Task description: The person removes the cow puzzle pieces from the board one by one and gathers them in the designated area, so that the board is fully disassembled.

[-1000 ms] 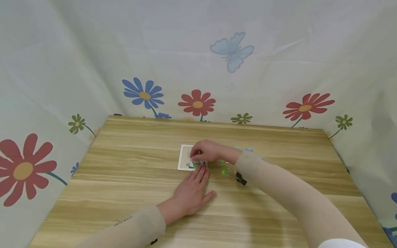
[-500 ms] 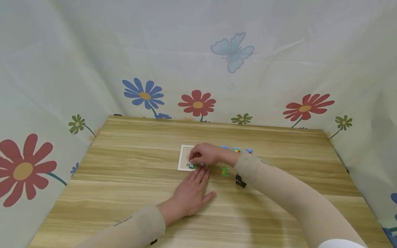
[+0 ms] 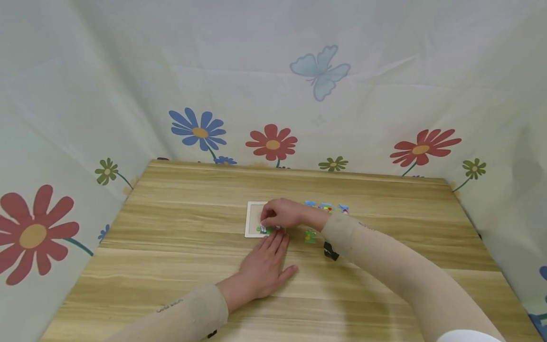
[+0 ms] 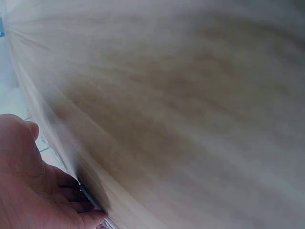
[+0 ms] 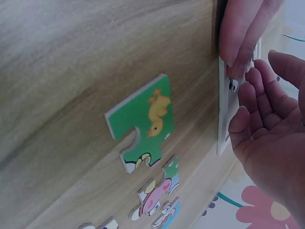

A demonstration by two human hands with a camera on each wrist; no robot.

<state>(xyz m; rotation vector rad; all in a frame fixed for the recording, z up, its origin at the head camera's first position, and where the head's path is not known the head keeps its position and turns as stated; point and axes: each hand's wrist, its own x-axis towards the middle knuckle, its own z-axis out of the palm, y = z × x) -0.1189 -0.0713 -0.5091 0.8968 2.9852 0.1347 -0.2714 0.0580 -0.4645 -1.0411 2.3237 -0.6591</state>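
Observation:
In the head view a shallow white-rimmed puzzle tray [image 3: 249,219] lies on the table, with green and white puzzle pieces [image 3: 264,230] along its near side. My left hand [image 3: 265,266] lies palm down, its straight fingers resting on the tray's near right corner. Over the tray, my right hand [image 3: 283,212] has its fingers curled, thumb and forefinger pinching at a puzzle piece mostly hidden beneath them. The right wrist view shows the right hand [image 5: 271,129] beside the tray edge [image 5: 222,109], close to the left hand's fingertips [image 5: 236,33].
Right of the tray lies a green puzzle piece with a yellow chick [image 5: 155,114]. Several more loose pieces [image 3: 326,207] lie behind it, partly hidden by the right arm. A flowered cloth [image 3: 363,118] hangs behind the wooden table [image 3: 192,199].
My right hand has shifted slightly down and left over the tray, uncovering more loose pieces at the back right. The left hand has stayed in place.

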